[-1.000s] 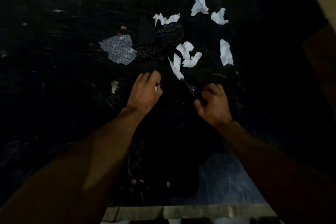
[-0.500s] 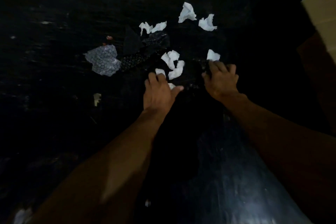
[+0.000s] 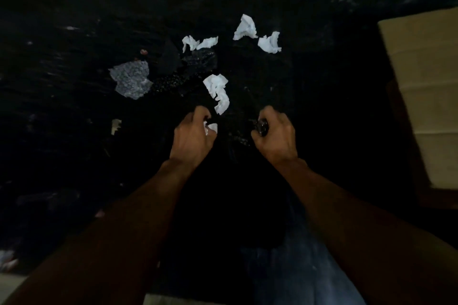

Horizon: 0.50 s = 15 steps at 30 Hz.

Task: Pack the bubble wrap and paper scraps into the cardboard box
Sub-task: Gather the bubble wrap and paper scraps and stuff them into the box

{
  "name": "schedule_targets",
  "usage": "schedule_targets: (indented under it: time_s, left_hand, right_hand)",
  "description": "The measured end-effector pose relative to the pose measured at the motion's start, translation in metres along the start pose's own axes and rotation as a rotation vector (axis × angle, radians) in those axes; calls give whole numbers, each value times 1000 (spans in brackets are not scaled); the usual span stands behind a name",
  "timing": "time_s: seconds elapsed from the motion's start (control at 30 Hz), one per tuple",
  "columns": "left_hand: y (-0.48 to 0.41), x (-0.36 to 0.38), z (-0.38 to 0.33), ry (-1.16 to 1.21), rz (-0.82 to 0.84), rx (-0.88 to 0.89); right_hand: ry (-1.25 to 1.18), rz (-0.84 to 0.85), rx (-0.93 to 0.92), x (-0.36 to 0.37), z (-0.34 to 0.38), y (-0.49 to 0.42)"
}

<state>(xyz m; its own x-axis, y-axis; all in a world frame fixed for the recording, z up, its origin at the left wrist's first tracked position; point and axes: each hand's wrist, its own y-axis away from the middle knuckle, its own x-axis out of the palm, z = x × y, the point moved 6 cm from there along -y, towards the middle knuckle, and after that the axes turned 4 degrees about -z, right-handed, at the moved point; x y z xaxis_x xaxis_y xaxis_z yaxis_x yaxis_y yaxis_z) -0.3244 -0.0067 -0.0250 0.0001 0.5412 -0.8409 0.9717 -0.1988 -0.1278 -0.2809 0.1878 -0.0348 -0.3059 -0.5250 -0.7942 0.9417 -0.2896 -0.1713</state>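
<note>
Both hands drawn back toward body since 0.5 s ago. Left hand [image 3: 192, 135] closed on white paper scrap [image 3: 212, 128]; right hand [image 3: 273, 135] closed on dark bubble wrap [image 3: 262, 127] (detail dim). 4 scraps remain on surface [image 3: 74, 131]. Cardboard box [image 3: 426, 96] at right, well apart; first load judged gathered, transfer pending.

Dim scene, dark floor [image 3: 74, 156]. Left hand [image 3: 192, 135] fisted around a white paper scrap [image 3: 212, 128]. Right hand [image 3: 275, 135] clenched on dark bubble wrap [image 3: 262, 127]. More white scraps [image 3: 218, 91] lie beyond. Cardboard box [image 3: 421, 82] at right.
</note>
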Motion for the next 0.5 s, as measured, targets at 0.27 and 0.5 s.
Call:
schedule_targets:
  time_s: [0.27, 0.5]
  left_hand:
    - [47, -35, -32, -78, 65, -39]
    - [55, -116, -104, -40, -72, 136]
  right_hand:
    - [43, 182, 293, -33, 13, 50]
    - [-52, -56, 289, -140, 49, 79]
